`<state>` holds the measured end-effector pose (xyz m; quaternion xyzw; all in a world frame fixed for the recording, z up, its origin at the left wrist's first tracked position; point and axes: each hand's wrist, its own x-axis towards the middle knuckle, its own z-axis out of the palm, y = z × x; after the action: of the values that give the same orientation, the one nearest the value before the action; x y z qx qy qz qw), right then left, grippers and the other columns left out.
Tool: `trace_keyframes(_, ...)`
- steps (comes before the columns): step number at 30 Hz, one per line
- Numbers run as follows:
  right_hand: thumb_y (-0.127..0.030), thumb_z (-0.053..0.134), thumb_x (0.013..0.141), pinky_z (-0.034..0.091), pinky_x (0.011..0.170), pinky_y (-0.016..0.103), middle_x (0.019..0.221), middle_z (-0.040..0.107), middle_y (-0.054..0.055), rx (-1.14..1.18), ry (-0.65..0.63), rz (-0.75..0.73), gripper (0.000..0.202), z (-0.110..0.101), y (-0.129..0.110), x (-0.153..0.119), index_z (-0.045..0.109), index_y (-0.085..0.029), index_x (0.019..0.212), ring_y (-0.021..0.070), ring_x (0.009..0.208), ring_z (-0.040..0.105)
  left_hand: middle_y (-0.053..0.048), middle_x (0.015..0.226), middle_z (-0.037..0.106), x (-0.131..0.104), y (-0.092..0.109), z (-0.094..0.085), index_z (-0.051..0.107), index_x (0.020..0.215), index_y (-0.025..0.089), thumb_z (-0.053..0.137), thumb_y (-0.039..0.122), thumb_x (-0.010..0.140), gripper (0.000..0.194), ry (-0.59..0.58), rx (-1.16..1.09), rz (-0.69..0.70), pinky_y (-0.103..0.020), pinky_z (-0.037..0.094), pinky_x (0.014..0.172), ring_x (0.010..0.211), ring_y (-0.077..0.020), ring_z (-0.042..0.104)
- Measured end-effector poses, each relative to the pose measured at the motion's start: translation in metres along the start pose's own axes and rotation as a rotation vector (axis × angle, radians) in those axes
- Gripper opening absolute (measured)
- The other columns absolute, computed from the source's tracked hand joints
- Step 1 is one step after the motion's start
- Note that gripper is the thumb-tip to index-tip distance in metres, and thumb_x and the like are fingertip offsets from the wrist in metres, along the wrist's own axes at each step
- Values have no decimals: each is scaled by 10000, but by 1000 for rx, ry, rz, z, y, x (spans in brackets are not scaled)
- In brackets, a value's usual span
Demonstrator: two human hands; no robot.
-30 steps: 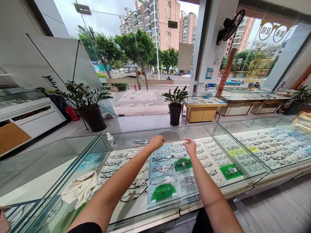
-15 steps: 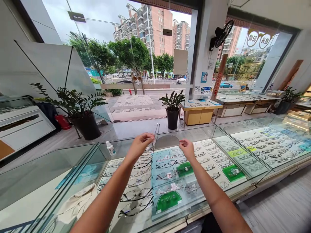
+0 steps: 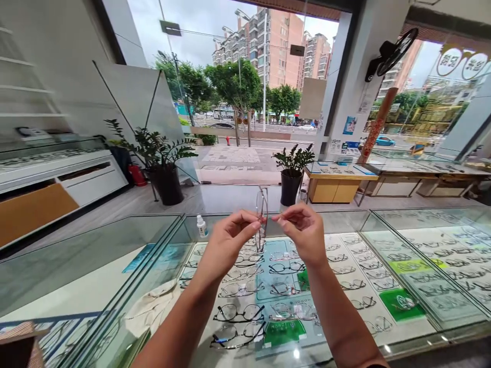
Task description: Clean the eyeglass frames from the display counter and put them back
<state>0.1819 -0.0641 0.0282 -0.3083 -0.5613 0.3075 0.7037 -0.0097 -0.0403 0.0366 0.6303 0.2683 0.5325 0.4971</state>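
In front of me, above the glass counter, my left hand (image 3: 237, 234) pinches a pair of eyeglasses (image 3: 262, 204) between thumb and fingers. The thin frame is held edge-on, upright. Just to its right, my right hand (image 3: 303, 230) has thumb and fingertips pressed together, very close to the glasses. What sits in that pinch is too small to make out. Below both hands, rows of display eyeglasses (image 3: 238, 312) lie under the counter's glass.
The glass display counter (image 3: 153, 221) runs across the front. A small white bottle (image 3: 201, 226) stands at its far edge, and a cream cloth (image 3: 151, 309) lies at left. Potted plants (image 3: 292, 166) and a wooden display table (image 3: 339, 186) stand beyond.
My right hand has moved in toward my left hand, narrowing the gap; a thin curved line spanned it earlier. The glasses now stand more upright. The view has swung left.
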Motion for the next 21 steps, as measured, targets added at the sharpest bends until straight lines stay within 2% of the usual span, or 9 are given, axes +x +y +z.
trace_keyframes(5,-226,812,866,637,833,339,889,818,26,30,-67,51,116,-3,7,-3,705,-246,907,219,906,816,-64,1024,782,-1,-1,3,748,875,201,825,411,885,224,-53,-22,-37,-319,530,897,987,-203,702)
trace_keyframes(9,-248,816,878,642,821,332,891,816,28,14,-91,84,120,-6,6,-3,698,-249,900,212,914,808,-74,1036,788,0,0,5,754,881,195,827,414,880,231,-49,-18,-46,-323,538,887,972,-206,702)
trace_keyframes(14,-286,824,864,649,816,362,835,768,21,-71,-73,65,152,-5,-2,-3,678,-247,850,210,859,780,-88,1067,777,0,0,6,776,905,201,817,425,885,228,-33,58,2,-327,552,859,975,-219,698)
trace_keyframes(21,-238,782,878,635,798,361,824,750,18,-138,-90,34,157,-8,-9,-3,638,-243,816,197,839,750,-77,1049,767,0,-4,8,768,910,206,798,411,910,207,-48,93,23,-329,553,893,988,-218,700)
